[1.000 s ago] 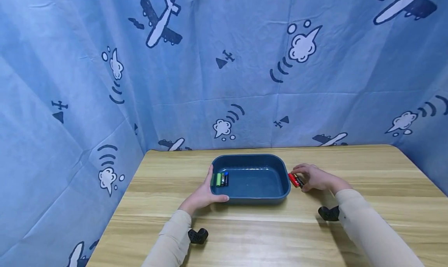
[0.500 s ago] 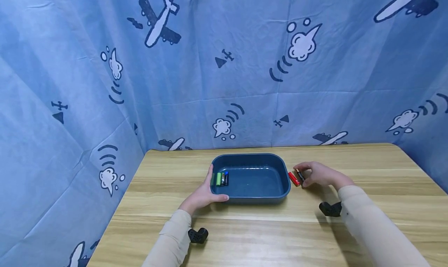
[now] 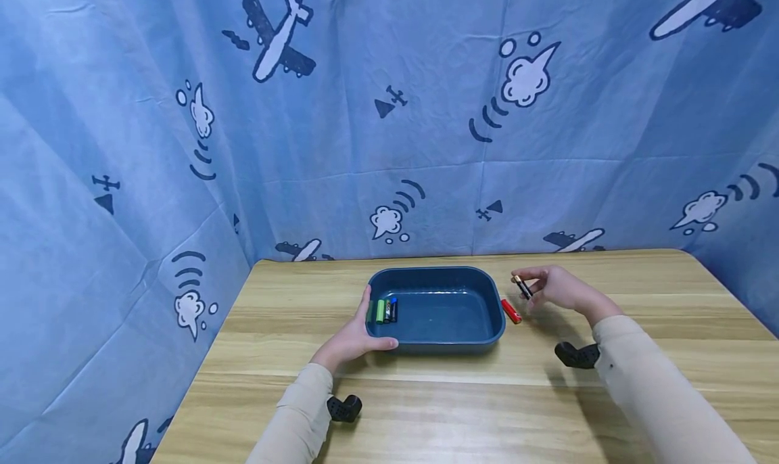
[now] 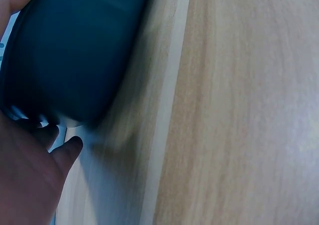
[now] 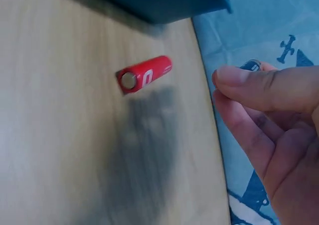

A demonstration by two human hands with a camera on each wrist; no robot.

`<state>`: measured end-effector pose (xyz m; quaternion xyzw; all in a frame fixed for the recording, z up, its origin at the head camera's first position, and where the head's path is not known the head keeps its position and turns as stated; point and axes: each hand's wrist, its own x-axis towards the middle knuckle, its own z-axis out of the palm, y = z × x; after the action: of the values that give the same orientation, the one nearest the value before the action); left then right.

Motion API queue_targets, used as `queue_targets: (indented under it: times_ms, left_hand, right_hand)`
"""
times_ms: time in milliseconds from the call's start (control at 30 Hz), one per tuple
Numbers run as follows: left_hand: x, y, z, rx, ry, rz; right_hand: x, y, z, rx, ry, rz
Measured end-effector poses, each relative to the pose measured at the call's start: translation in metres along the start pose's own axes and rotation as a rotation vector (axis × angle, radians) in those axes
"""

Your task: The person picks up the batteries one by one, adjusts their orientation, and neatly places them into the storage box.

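Observation:
My right hand point(image 3: 562, 289) is raised over the table and pinches a black battery point(image 3: 522, 287) with a copper-coloured end between thumb and fingertips. In the right wrist view the thumb hides most of that battery point(image 5: 250, 65). Below it on the table lies a red battery point(image 3: 511, 312), close to the box's right end. My left hand point(image 3: 356, 339) grips the left end of a dark blue plastic box point(image 3: 438, 349), thumb along the front rim and fingers at the side wall. Inside the box, at its left end, a green battery point(image 3: 380, 312) lies beside two dark ones point(image 3: 390, 310).
The wood-grain table point(image 3: 450, 416) runs back to a blue curtain point(image 3: 438, 146) printed with planes and clouds. A black wrist mount point(image 3: 344, 408) sticks out from the left sleeve, and a similar black mount point(image 3: 575, 356) from the right one.
My right hand has lifted the black battery off the table, away from the red one, and tilted it. The red battery stays where it was, and my left hand has kept its hold on the box.

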<state>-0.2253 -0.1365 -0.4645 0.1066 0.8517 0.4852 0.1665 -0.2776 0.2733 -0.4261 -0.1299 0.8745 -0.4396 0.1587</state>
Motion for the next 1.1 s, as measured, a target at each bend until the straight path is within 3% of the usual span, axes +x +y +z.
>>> queue_targets:
  times_ms: [100, 400, 633, 1100]
  left_hand:
    - [0.0, 0.0, 0.0, 0.0, -0.001, -0.001]
    - [0.001, -0.001, -0.001, 0.0, -0.001, 0.002]
    - [0.001, 0.0, -0.001, -0.006, 0.0, 0.001]
    - [0.0, 0.002, -0.001, -0.036, -0.008, -0.008]
  right_hand:
    - [0.0, -0.006, -0.002, 0.067, 0.004, 0.0]
    - [0.002, -0.025, -0.006, 0.087, 0.039, 0.002]
    - [0.008, -0.035, -0.005, 0.201, 0.07, 0.006]
    - [0.014, -0.047, 0.001, 0.192, 0.069, 0.019]
